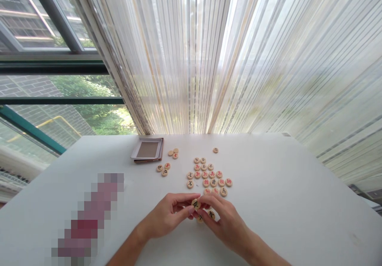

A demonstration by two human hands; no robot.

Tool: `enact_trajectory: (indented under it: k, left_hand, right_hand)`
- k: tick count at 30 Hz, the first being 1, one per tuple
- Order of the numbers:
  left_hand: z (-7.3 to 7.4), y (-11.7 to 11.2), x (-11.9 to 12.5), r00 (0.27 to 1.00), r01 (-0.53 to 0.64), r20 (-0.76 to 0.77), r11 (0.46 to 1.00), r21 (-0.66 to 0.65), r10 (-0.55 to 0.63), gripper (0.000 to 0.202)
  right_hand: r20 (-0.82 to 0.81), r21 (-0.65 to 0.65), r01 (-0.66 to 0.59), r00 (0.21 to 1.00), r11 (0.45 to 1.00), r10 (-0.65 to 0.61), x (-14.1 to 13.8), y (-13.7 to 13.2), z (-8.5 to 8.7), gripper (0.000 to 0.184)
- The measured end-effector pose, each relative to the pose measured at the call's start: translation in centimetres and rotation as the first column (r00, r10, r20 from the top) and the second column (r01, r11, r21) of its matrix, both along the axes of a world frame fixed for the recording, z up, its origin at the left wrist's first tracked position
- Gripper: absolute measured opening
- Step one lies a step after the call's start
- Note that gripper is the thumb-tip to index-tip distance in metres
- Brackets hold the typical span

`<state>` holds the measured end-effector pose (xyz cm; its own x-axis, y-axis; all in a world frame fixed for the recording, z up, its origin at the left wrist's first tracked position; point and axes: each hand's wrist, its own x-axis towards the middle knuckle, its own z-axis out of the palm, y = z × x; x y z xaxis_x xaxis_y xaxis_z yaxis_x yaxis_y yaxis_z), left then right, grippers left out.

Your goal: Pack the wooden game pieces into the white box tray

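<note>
Between my two hands, near the front of the table, is a round wooden xiangqi piece (195, 204) with a black character facing up. My left hand (165, 217) pinches it from the left, thumb along its lower edge. From the right, the fingertips of my right hand (224, 219) close on the same piece. Just under my right fingers lie two more black-marked pieces, one of them a piece (211, 214) partly covered by the hand. Beyond my fingers, rows of red and black pieces (204, 175) lie flat, with a red piece (228, 182) at the right end.
A shallow open box (148, 149) stands at the table's back left. Beside it are small groups of loose pieces, including a black-marked piece (164, 173). One lone piece (215, 150) lies farther back. A blurred pinkish patch (89, 214) covers the left side. String curtains (191, 59) hang behind the white table (283, 202).
</note>
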<state>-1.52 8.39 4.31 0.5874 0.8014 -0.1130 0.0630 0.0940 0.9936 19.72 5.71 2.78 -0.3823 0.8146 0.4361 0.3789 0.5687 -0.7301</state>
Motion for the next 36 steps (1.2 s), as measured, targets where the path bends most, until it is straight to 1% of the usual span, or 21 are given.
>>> enact_trajectory:
  k: [4, 8, 10, 12, 17, 22, 29, 32, 36]
  left_hand:
    - [-0.3, 0.1, 0.2, 0.998, -0.002, 0.057, 0.998, -0.066, 0.006, 0.04]
    - [-0.9, -0.1, 0.9, 0.992, -0.078, 0.09, 0.992, -0.096, 0.086, 0.031]
    - [-1.1, -0.2, 1.2, 0.986, -0.125, 0.098, 0.988, -0.094, 0.134, 0.027]
    - [-1.2, -0.3, 1.4, 0.983, -0.149, 0.095, 0.986, -0.079, 0.156, 0.027]
    - [-0.6, -0.4, 1.3, 0.993, -0.115, 0.025, 0.993, -0.016, 0.116, 0.036]
    - [-0.1, -0.2, 0.9, 0.997, -0.074, -0.013, 0.996, 0.05, 0.074, 0.038]
    - [-0.2, -0.2, 0.3, 1.0, 0.007, 0.028, 0.999, 0.034, -0.008, 0.044]
    - [-0.4, -0.3, 0.2, 1.0, 0.01, 0.016, 0.999, 0.05, -0.011, 0.044]
    - [-0.5, -0.3, 0.3, 1.0, -0.022, -0.009, 0.996, 0.086, 0.023, 0.044]
  right_hand:
    - [0.003, -0.005, -0.036, 0.999, 0.999, 0.036, 0.0, -0.1, -0.3, 0.016]
    - [0.029, 0.021, -0.06, 0.998, 0.998, 0.059, -0.1, -0.2, -0.2, 0.017]
    - [0.046, 0.033, -0.062, 0.997, 0.998, 0.061, -0.1, -0.2, 0.0, 0.017]
    - [0.056, 0.043, -0.056, 0.997, 0.997, 0.054, -0.1, -0.1, 0.1, 0.017]
    - [0.07, 0.059, -0.031, 0.997, 0.998, 0.027, 0.1, -0.1, -0.1, 0.019]
    - [0.067, 0.052, -0.023, 0.998, 0.998, 0.019, 0.0, -0.1, -0.2, 0.026]
    - [0.038, 0.045, 0.013, 0.999, 0.999, -0.015, 0.2, 0.3, -0.3, 0.028]
    - [0.003, 0.022, 0.007, 1.0, 1.0, -0.007, 0.2, 0.4, -0.2, 0.027]
    - [-0.025, -0.03, -0.004, 1.0, 1.0, 0.003, 0.2, 0.2, 0.1, 0.026]
